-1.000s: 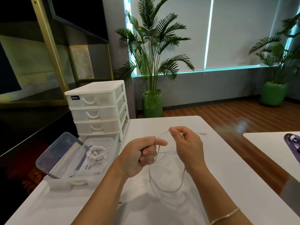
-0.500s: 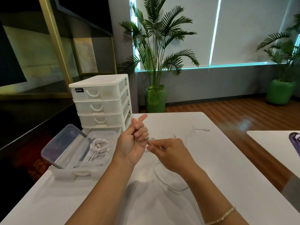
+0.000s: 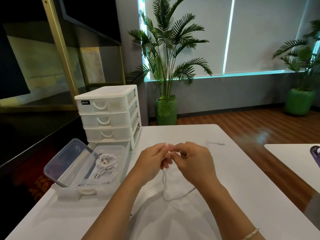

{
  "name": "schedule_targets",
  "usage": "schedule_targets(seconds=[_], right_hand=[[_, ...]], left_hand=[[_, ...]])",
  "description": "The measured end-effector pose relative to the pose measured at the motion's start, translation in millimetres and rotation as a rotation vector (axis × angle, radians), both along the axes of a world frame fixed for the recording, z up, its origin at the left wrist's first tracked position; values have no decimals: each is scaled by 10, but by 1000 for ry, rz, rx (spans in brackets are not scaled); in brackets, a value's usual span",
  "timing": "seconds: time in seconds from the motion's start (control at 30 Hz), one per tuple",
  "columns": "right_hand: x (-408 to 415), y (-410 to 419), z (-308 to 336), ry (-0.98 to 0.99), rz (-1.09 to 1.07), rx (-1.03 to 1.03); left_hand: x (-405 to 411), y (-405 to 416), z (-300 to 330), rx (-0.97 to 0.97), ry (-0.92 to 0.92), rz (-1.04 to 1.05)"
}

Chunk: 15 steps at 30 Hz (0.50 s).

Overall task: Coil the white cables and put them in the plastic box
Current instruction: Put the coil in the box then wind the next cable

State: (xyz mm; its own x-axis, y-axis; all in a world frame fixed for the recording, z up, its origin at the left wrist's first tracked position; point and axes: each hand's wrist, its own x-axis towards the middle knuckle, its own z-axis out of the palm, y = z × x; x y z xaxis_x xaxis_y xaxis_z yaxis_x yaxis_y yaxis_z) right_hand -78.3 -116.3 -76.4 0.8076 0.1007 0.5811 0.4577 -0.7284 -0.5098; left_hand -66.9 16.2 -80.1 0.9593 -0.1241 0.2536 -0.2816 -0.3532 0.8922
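Over the middle of the white table (image 3: 242, 179), my left hand (image 3: 152, 161) and my right hand (image 3: 194, 161) meet fingertip to fingertip, both pinching a thin white cable (image 3: 164, 186). A loop of it hangs below the hands and trails across the table toward the right. To the left, an open clear plastic box (image 3: 121, 153) holds coiled white cables (image 3: 105, 163). Its clear lid (image 3: 69, 161) leans tilted against the box's left side.
A white three-drawer unit (image 3: 107, 115) stands behind the box at the table's back left. A small thin object (image 3: 216, 143) lies at the far right of the table. A second white table (image 3: 294, 161) with a purple item (image 3: 315, 153) stands to the right.
The hands have come together with fingertips touching. The large hanging loop has shrunk to a smaller one below the hands. The view has shifted slightly.
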Motion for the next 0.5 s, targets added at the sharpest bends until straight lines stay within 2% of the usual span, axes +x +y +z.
schedule_targets(seconds=[0.2, 0.37, 0.5], right_hand=[[41, -1, -18, -61, -17, 78], [91, -26, -33, -12, 7, 96], [85, -26, -16, 76, 95, 182]], left_hand=[[-38, 50, 61, -306, 276, -208], [-36, 44, 40, -373, 349, -290], [-43, 23, 45, -552, 404, -357]])
